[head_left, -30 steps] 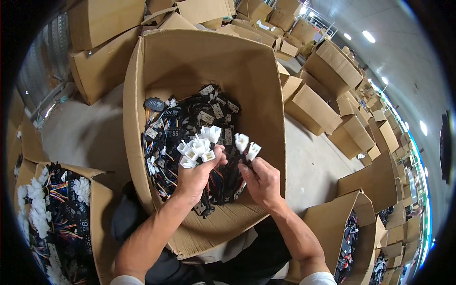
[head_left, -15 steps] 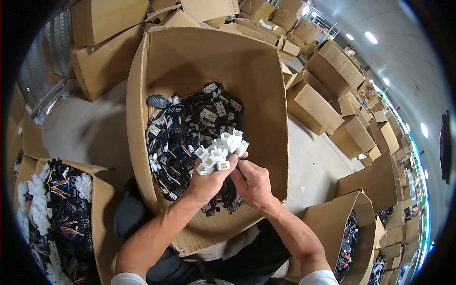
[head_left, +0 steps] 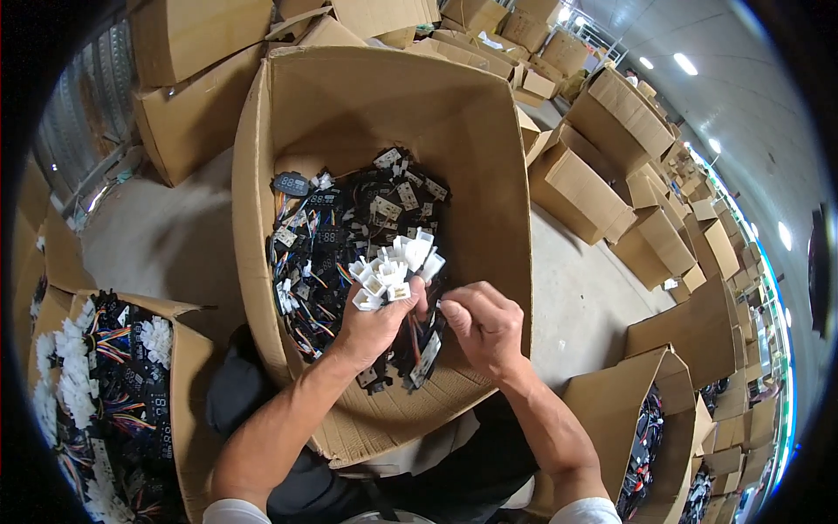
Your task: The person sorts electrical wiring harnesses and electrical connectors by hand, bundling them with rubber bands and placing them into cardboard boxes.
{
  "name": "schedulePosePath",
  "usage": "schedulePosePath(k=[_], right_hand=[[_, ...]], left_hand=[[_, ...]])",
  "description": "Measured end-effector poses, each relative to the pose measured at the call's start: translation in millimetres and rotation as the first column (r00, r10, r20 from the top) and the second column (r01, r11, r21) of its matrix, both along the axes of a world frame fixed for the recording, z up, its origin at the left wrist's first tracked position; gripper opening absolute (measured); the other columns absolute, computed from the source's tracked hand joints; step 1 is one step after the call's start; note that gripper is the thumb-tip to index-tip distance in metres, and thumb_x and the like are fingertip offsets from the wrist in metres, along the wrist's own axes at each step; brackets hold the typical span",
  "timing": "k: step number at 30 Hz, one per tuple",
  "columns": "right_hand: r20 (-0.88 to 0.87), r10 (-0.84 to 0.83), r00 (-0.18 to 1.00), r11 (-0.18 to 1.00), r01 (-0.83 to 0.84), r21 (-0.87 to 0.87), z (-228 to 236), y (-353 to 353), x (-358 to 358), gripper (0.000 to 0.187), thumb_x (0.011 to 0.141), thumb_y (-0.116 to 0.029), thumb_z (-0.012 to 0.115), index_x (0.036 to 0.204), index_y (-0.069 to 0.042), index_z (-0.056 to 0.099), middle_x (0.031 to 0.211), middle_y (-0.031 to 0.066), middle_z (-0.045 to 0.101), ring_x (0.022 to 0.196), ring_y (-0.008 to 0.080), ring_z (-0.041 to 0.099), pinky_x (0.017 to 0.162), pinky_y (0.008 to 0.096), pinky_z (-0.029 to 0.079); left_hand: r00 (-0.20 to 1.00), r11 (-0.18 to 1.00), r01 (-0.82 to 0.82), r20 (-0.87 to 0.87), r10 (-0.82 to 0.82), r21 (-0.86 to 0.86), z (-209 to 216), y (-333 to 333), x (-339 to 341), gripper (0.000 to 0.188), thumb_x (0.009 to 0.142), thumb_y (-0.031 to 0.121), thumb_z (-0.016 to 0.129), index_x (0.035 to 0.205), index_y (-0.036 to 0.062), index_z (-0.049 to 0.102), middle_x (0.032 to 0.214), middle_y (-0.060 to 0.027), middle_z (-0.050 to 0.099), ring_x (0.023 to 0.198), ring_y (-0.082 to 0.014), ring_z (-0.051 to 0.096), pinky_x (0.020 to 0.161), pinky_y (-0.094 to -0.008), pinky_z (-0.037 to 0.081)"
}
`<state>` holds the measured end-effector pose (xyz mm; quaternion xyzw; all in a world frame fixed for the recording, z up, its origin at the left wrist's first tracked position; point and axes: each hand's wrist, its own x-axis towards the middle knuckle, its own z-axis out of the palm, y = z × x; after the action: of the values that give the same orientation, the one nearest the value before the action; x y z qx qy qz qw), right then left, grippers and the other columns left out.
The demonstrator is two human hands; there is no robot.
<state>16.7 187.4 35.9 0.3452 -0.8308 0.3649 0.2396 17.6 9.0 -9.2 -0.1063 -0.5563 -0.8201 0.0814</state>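
A bunch of white plastic wire connectors (head_left: 388, 272) stands up out of my left hand (head_left: 375, 330), whose fingers are wrapped round their leads below the housings. From under that grip, dark wires and slim circuit boards (head_left: 425, 360) hang down. My right hand (head_left: 485, 321) is closed in a pinch just to the right, apart from the bunch. At its fingertips there may be a small dark bit, too small to name. Both hands are over a large open cardboard box (head_left: 397, 96), which holds a heap of black display boards (head_left: 330, 236) with coloured wires.
At the lower left, another box (head_left: 196, 362) holds more boards, coloured wires and white connectors (head_left: 74, 367). A box (head_left: 602, 402) of wired parts stands at the lower right. Cardboard boxes (head_left: 580, 188) line the right side and the back, with grey floor (head_left: 567, 306) between.
My right hand has drawn away to the right from the bunch, leaving a gap. My left hand, still holding the connectors, has shifted slightly left, and the hanging boards show more.
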Motion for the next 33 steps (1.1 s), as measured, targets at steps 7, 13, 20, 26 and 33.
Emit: schedulePosePath(k=[7,13,20,26,33], right_hand=[[0.009,0.057,0.998,0.995,-0.056,-0.083,2.4,4.5,1.1,0.062,0.086,-0.017,0.078,0.136,0.004,0.050,0.125,0.0227,0.059,0.089,0.0277,0.067,0.075,0.0347,0.057],[-0.045,-0.008,0.999,0.999,0.006,-0.040,-0.9,6.4,5.8,0.050,0.077,-0.019,0.085,0.116,0.001,0.062,0.095,0.0153,0.069,0.079,0.0287,0.069,0.065,0.0346,0.057],[-0.047,-0.011,0.999,0.996,0.007,-0.091,-2.7,14.2,10.5,0.034,0.078,-0.012,0.084,0.102,-0.002,0.062,0.089,0.0127,0.067,0.074,0.0241,0.069,0.061,0.0321,0.055],[-0.068,0.074,0.995,0.992,-0.080,-0.102,2.4,16.3,12.6,0.028,0.078,-0.001,0.078,0.099,-0.002,0.059,0.091,0.0123,0.066,0.072,0.0229,0.067,0.060,0.0314,0.054],[-0.048,0.149,0.988,0.979,-0.154,-0.135,8.8,17.8,14.9,0.047,0.082,-0.003,0.074,0.126,0.004,0.058,0.119,0.0231,0.062,0.094,0.0327,0.067,0.079,0.0382,0.056]], left_hand=[[0.904,0.901,0.424,0.095,-0.416,-0.090,2.4,0.1,12.6,0.009,0.098,0.015,0.063,0.098,0.0056,0.063,0.081,-0.0005,0.064,0.067,-0.0079,0.058,0.056,-0.0263,0.048],[0.925,0.923,0.377,0.080,-0.372,-0.075,-5.0,4.0,10.9,0.014,0.095,0.015,0.070,0.104,0.0045,0.066,0.083,0.0006,0.066,0.070,-0.0067,0.060,0.059,-0.0244,0.049],[0.930,0.945,0.316,0.170,-0.326,0.081,2.0,3.5,13.6,0.024,0.092,0.017,0.075,0.111,0.0055,0.068,0.090,-0.0006,0.070,0.074,-0.0069,0.063,0.063,-0.0217,0.051],[0.960,0.938,0.275,0.006,-0.280,-0.213,-18.5,-0.6,7.9,0.018,0.091,0.015,0.075,0.106,0.0048,0.071,0.093,-0.0009,0.072,0.079,-0.0067,0.065,0.066,-0.0243,0.052],[0.948,0.928,0.296,-0.048,-0.314,-0.226,-21.4,-0.2,8.5,0.021,0.086,0.001,0.071,0.108,-0.0007,0.069,0.098,-0.0049,0.074,0.088,-0.0102,0.069,0.077,-0.0269,0.056]])
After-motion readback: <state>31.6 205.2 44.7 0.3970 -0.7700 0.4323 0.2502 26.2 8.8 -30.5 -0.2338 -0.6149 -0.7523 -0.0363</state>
